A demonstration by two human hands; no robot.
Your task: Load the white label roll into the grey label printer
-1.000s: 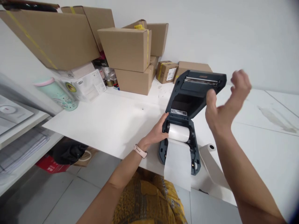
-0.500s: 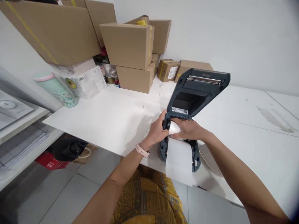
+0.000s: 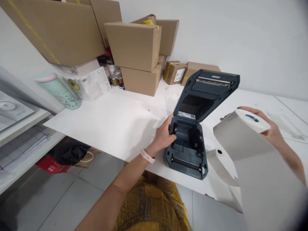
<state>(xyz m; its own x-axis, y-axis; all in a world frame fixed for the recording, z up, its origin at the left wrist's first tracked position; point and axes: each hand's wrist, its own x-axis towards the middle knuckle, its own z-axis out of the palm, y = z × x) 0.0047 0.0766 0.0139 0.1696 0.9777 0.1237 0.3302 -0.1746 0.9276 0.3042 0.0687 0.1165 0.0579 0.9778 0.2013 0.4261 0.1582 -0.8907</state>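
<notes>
A dark grey label printer [image 3: 185,152] stands near the table's front edge with its lid [image 3: 209,91] raised and its roll bay bare. Around the left wall of the bay curls my left hand [image 3: 165,134], thumb over the inner rim. To the right of the printer, in the air, my right hand [image 3: 275,130] grips a white paper roll [image 3: 229,133] from behind. A long strip of its paper hangs down toward the lower right. Just below, a second white roll [image 3: 223,165] with a small dark core hole lies beside the printer.
Stacked cardboard boxes [image 3: 133,48] fill the back left of the white table [image 3: 115,125]. A mint green tumbler [image 3: 60,91] stands at the left edge near a white box [image 3: 90,85]. Smaller cartons [image 3: 174,72] sit against the wall behind the printer.
My right hand has lifted the paper roll out of the printer bay and carried it to the right. The left hand has stayed on the printer's side.
</notes>
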